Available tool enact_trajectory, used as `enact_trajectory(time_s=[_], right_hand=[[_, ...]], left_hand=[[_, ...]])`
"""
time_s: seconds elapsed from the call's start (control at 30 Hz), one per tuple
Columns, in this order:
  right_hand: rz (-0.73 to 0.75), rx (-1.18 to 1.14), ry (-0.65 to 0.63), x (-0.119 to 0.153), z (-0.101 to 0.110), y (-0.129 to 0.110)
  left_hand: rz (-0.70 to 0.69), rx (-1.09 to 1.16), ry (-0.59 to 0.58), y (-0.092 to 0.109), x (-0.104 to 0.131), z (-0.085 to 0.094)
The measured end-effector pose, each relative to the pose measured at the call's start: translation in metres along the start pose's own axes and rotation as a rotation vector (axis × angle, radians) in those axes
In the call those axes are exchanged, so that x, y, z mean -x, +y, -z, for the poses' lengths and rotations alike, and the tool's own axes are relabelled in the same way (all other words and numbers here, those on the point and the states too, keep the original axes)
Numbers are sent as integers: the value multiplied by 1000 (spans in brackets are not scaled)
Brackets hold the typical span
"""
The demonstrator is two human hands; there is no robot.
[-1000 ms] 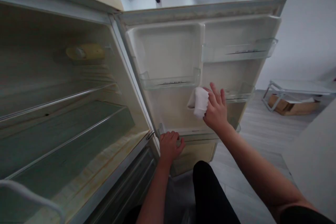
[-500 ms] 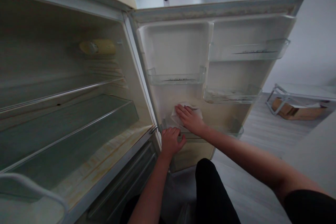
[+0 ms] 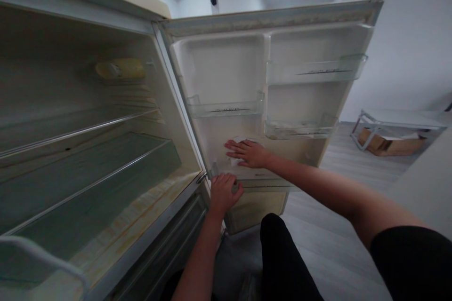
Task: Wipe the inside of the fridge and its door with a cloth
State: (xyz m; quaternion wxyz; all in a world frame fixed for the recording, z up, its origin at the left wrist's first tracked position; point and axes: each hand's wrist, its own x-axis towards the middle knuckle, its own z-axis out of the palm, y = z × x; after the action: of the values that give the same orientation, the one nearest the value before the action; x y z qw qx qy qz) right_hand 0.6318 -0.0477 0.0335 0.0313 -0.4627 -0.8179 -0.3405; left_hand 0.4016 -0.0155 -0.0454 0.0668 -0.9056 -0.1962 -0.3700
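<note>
An empty fridge stands open, its door (image 3: 226, 63) swung out in front of me. My right hand (image 3: 247, 153) lies flat on a white cloth (image 3: 239, 140), pressing it against the inner door panel just above the lowest door shelf. Most of the cloth is hidden under the palm. My left hand (image 3: 222, 191) grips the rim of the lowest door shelf (image 3: 263, 178) near the hinge. Clear door bins (image 3: 226, 107) sit above both hands.
Inside the fridge are glass shelves (image 3: 92, 160) with yellowed stains on the floor and a yellowish lamp cover (image 3: 120, 68) on the wall. My dark-trousered knee (image 3: 278, 254) is below the door. A low white frame and a cardboard box (image 3: 388, 143) stand on the floor at right.
My right hand moved with the cloth from beside the middle right bin down and left to the lower door panel, then slid slightly left. My left hand kept its grip.
</note>
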Motion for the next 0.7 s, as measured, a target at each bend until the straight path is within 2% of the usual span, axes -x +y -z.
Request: enact_trajectory(time_s=[0.13, 0.23, 0.3, 0.37, 0.43, 0.53, 0.6, 0.7], right_hand=[[-21, -2, -48, 83, 30, 32], [-147, 28, -135, 142, 56, 45], [-228, 85, -170, 168, 68, 46], [-232, 122, -199, 179, 71, 44], [-123, 120, -223, 178, 66, 41], [93, 80, -255, 154, 48, 41], [176, 56, -262, 124, 35, 41], [225, 4, -233, 62, 19, 38]], left_hand=[[-21, 8, 11, -3, 1, 0], [-16, 16, 23, -4, 1, -2], [-12, 21, 34, -2, 0, -4], [-7, 23, 49, -1, -1, -6], [-2, 22, 59, 0, -2, -7], [8, 18, 58, 2, -3, -9], [16, 11, 51, 4, -3, -9], [25, -2, 37, 6, -3, -8]])
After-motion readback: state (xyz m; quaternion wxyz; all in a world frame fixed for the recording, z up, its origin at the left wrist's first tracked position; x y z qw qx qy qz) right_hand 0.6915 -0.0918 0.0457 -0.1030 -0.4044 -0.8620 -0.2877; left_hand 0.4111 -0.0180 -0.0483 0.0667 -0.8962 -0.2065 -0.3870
